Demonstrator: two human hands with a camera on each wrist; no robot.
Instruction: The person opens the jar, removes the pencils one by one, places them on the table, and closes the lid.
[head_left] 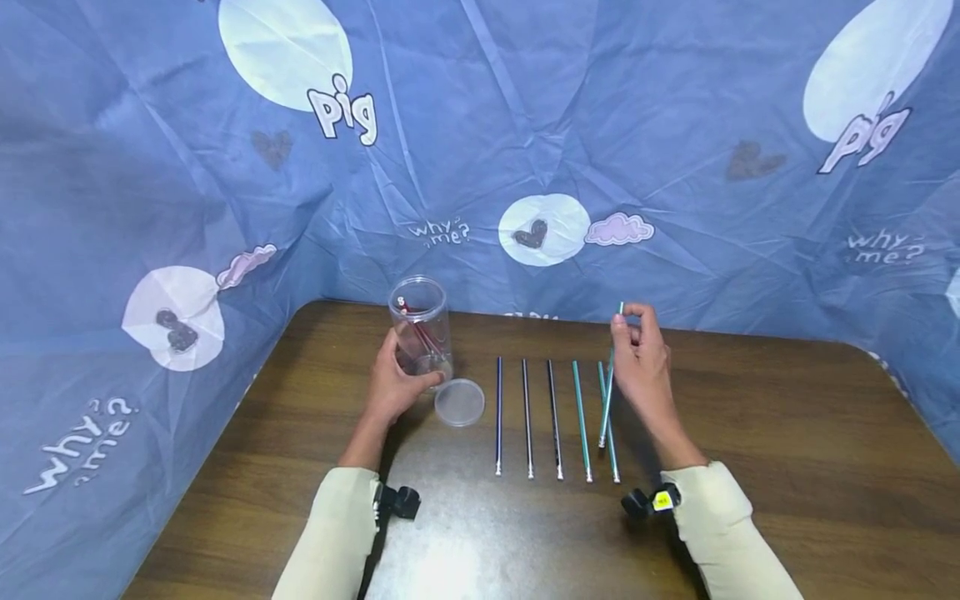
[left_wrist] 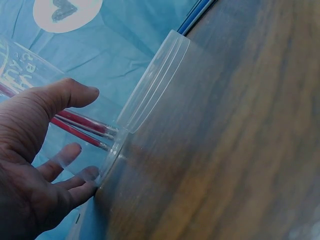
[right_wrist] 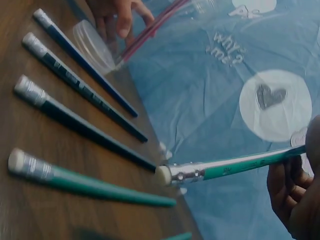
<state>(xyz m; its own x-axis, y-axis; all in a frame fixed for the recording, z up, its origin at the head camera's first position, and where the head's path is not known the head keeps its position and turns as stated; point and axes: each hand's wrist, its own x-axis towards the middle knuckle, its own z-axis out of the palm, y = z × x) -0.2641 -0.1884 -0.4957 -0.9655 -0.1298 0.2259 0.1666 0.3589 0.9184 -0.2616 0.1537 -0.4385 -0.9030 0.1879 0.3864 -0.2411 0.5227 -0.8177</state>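
My left hand (head_left: 396, 385) holds a clear plastic jar (head_left: 438, 337) low on its side, fingers and thumb round it. The jar stands upright without its lid, and red pencils (left_wrist: 82, 136) lean inside it. My right hand (head_left: 643, 358) pinches a green pencil (right_wrist: 235, 166) near its far end, with the eraser end tilted down toward me. That pencil overlaps another green pencil (head_left: 612, 442) on the table in the head view. Left of these lie a green pencil (head_left: 582, 421), two dark pencils (head_left: 554, 417) and a blue pencil (head_left: 498, 417), spaced in a row, erasers toward me.
A round clear lid (head_left: 460, 402) lies on the brown wooden table (head_left: 300, 467), right beside the jar's base. Blue printed cloth (head_left: 465, 150) hangs behind the table and along its left side. Both wrists wear small black cameras (head_left: 406, 502).
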